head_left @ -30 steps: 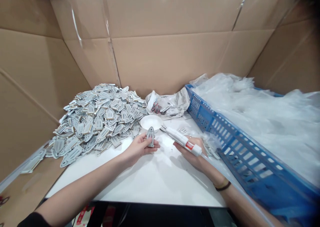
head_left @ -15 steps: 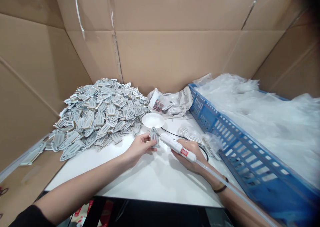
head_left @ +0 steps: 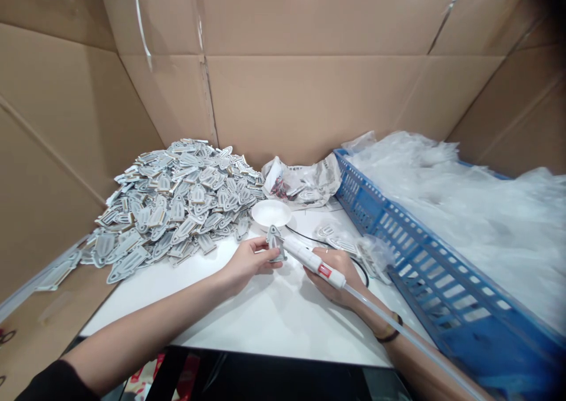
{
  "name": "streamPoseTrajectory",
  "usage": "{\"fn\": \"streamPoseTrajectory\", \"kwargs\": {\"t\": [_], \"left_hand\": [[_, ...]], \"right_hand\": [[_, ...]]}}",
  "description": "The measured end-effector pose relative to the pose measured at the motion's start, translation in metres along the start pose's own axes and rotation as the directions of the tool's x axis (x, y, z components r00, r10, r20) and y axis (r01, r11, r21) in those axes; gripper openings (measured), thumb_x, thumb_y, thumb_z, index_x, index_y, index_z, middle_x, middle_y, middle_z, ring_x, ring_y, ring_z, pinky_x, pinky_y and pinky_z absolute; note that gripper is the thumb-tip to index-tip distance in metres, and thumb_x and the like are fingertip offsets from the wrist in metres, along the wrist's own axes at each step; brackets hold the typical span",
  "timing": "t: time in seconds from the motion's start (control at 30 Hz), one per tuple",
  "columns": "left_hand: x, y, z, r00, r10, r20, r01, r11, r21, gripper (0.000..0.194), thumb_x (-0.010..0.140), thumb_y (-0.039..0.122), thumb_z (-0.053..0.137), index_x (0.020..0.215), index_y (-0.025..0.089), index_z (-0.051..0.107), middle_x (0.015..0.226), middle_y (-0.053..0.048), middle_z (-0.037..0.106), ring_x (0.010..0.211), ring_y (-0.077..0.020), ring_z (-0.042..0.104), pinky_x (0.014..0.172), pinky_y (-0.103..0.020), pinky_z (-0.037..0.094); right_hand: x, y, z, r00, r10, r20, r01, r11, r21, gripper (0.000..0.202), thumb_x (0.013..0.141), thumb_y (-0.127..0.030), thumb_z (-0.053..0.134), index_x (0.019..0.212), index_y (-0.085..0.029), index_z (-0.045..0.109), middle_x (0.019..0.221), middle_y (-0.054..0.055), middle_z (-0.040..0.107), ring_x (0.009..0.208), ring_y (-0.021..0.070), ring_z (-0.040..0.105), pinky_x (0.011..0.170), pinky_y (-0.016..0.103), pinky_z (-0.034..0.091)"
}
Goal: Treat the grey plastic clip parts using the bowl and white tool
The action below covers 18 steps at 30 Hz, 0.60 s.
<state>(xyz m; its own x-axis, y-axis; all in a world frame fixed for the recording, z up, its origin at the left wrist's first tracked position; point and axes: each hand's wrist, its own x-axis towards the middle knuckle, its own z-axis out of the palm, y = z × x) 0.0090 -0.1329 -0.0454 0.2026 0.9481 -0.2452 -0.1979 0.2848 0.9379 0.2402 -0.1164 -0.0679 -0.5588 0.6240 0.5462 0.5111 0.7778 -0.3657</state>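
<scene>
Between the thumb and fingers of my left hand is a small grey pointed part, held upright over the white table. My right hand is wrapped round a white pen-like tool with a red label and a clear tube running back along the forearm. The tool's tip is close beside the right edge of the grey part; whether they touch I cannot tell. A white round dish lies just behind the part.
A big heap of similar grey parts covers the left back. Crumpled newspaper lies behind the dish. A blue crate of clear plastic bags stands right. Bagged parts and a black cable lie near my right hand. Cardboard walls surround the table.
The grey part in my left hand has turned and shifted slightly right. The tool in my right hand has moved very slightly; both grips stay the same.
</scene>
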Motion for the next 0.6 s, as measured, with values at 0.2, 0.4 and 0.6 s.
{"fn": "streamPoseTrajectory", "kwargs": {"t": [0.2, 0.4, 0.6], "left_hand": [[-0.0007, 0.0003, 0.0007, 1.0, -0.015, -0.002, 0.015, 1.0, 0.004, 0.053, 0.055, 0.048, 0.092, 0.094, 0.017, 0.074, 0.099, -0.005, 0.07, 0.081, -0.0144, 0.069, 0.082, -0.029, 0.054], [-0.003, 0.0036, 0.0025, 1.0, -0.024, 0.0, 0.024, 0.999, -0.046, 0.05, 0.055, 0.043, 0.094, 0.092, 0.015, 0.075, 0.095, -0.004, 0.07, 0.079, -0.0125, 0.068, 0.08, -0.026, 0.054], [-0.0042, 0.0079, 0.0041, 0.999, -0.018, 0.033, 0.023, 0.988, -0.153, 0.042, 0.057, 0.034, 0.094, 0.087, 0.013, 0.074, 0.095, -0.005, 0.07, 0.077, -0.0105, 0.066, 0.079, -0.023, 0.056]], "right_hand": [[0.0004, -0.0034, -0.0022, 1.0, -0.003, -0.002, 0.003, 0.999, -0.037, 0.029, 0.09, -0.025, 0.048, 0.062, -0.02, 0.044, 0.057, -0.001, 0.05, 0.05, 0.0108, 0.044, 0.053, 0.025, 0.028], [0.0007, -0.0023, -0.0007, 0.999, -0.02, -0.037, 0.019, 1.0, -0.018, 0.027, 0.088, -0.023, 0.051, 0.062, -0.02, 0.045, 0.058, -0.001, 0.05, 0.051, 0.0106, 0.045, 0.052, 0.025, 0.03], [0.0041, -0.0071, -0.0055, 0.989, 0.067, -0.132, -0.064, 0.997, 0.031, 0.032, 0.09, -0.026, 0.053, 0.061, -0.021, 0.042, 0.054, -0.003, 0.047, 0.047, 0.0098, 0.041, 0.05, 0.024, 0.031]]}}
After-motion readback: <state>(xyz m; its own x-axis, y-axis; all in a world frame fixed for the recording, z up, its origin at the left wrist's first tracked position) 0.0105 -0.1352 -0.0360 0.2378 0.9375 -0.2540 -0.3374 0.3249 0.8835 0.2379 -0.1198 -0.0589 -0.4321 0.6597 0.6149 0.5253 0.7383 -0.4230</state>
